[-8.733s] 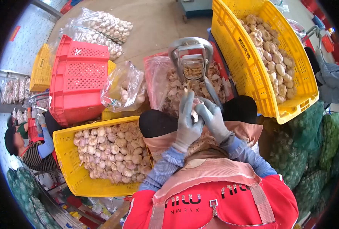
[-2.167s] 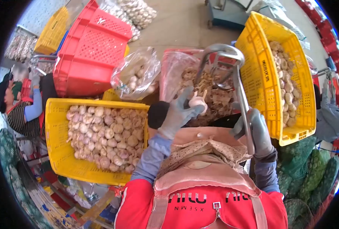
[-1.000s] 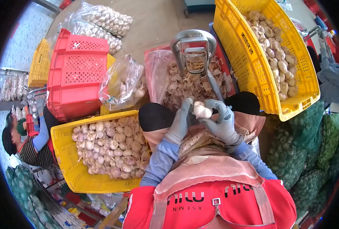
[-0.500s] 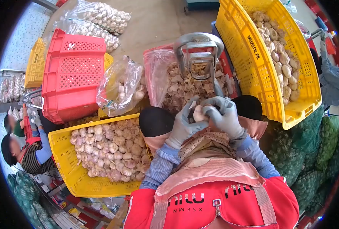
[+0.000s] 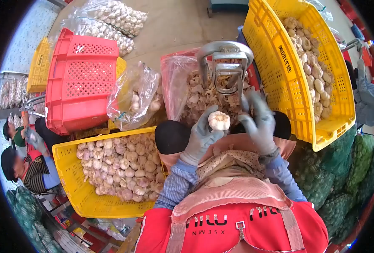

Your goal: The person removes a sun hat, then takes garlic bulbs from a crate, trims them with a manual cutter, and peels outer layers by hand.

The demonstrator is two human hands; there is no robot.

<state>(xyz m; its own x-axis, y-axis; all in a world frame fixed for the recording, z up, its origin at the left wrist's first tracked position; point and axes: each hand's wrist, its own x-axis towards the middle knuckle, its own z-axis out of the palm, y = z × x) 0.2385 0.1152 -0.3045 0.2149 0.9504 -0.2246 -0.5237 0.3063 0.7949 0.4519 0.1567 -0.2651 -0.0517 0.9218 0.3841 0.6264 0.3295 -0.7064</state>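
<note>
In the gloved left hand [image 5: 199, 141], held between thumb and fingers: one garlic bulb [image 5: 219, 121], pale, in view against the near edge of a heap of dry skins [image 5: 195, 100]. Grip closed around the side of the bulb, upper face exposed.

At the gloved right hand [image 5: 260, 126]: fingers extended and spread, thumb apart, nothing visible within; grip wide open. Located just right of the bulb and apart from it, close to the handle of a metal frame [image 5: 225, 47]. Contact with that handle not determinable, owing to apparent motion blur.

Above the heap, beyond both hands: the metal frame, arched at the top. To the left: left yellow crate [image 5: 75, 200], loaded with whole, purplish bulbs [image 5: 123, 168]. Behind this crate: clear plastic bag [image 5: 130, 101], partly filled with bulbs, next to a red crate [image 5: 86, 80]. To the right: right yellow crate [image 5: 275, 55], tilted, loaded with cream-coloured bulbs [image 5: 313, 74]. Below this crate: green net sacks [image 5: 328, 173], filled.
</note>
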